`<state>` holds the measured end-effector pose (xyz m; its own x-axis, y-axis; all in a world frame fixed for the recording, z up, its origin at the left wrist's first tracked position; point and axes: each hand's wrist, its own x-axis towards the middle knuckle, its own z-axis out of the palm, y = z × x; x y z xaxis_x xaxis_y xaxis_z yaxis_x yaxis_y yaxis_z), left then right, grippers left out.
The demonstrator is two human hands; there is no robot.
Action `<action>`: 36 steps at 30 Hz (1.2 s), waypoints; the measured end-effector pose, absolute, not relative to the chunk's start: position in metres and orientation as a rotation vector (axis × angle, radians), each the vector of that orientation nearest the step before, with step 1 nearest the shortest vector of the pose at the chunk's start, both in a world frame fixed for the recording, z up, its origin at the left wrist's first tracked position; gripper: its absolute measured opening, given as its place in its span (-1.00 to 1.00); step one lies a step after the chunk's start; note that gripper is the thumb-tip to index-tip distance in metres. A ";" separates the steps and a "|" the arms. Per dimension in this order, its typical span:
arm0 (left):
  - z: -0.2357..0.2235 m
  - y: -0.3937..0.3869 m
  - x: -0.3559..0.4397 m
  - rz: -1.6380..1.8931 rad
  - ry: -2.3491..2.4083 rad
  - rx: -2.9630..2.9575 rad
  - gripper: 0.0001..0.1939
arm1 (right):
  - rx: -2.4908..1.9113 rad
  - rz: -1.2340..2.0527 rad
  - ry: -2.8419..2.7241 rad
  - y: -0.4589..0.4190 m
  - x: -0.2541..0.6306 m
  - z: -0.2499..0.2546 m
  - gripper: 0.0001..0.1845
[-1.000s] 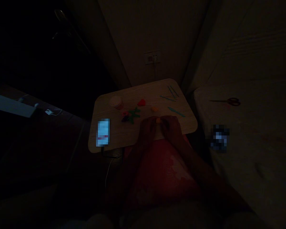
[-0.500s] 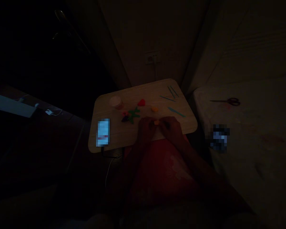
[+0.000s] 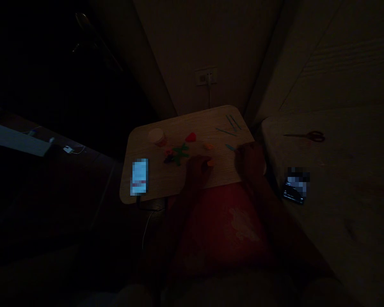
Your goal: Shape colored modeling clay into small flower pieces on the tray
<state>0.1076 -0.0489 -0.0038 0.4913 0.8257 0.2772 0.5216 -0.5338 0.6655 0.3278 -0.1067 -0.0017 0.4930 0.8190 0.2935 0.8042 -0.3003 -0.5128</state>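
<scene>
In dim light my left hand (image 3: 196, 169) is closed on a small lump of orange modelling clay (image 3: 210, 163) near the front of the small table. My right hand (image 3: 250, 158) is at the table's right side, its fingers closed over the handle end of a teal modelling tool (image 3: 229, 147). The tool's pointed end sticks out to the left. Beyond my left hand lies a second orange clay piece (image 3: 208, 146). A red clay piece (image 3: 191, 137), a green clay shape (image 3: 181, 152), a pink clay piece (image 3: 168, 152) and a dark clay piece (image 3: 169, 158) lie to the left.
A lidded tub (image 3: 156, 137) and a lit phone (image 3: 139, 177) are on the table's (image 3: 160, 183) left part. Several thin teal sticks (image 3: 225, 131) lie at the back right. Scissors (image 3: 313, 136) and a dark device (image 3: 295, 189) rest on the pale surface to the right.
My right hand has left the orange clay, moved right and closed over the teal tool. My left hand stays in place with the orange lump.
</scene>
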 end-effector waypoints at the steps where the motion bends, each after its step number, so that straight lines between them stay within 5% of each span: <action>1: -0.005 -0.049 0.107 0.809 1.113 2.231 -0.74 | -2.124 0.015 -1.334 -0.106 0.326 -0.003 -0.73; 12: -0.005 -0.048 0.105 0.874 1.131 2.027 -0.86 | -2.263 0.111 -1.511 -0.112 0.321 0.009 -0.78; 22: -0.006 -0.048 0.106 0.843 1.175 2.176 -0.75 | -1.486 0.712 -1.567 -0.109 0.310 0.010 -0.76; 36: 0.000 -0.041 0.103 0.711 1.251 2.313 -0.77 | -1.840 0.663 -1.794 -0.080 0.298 0.020 -0.77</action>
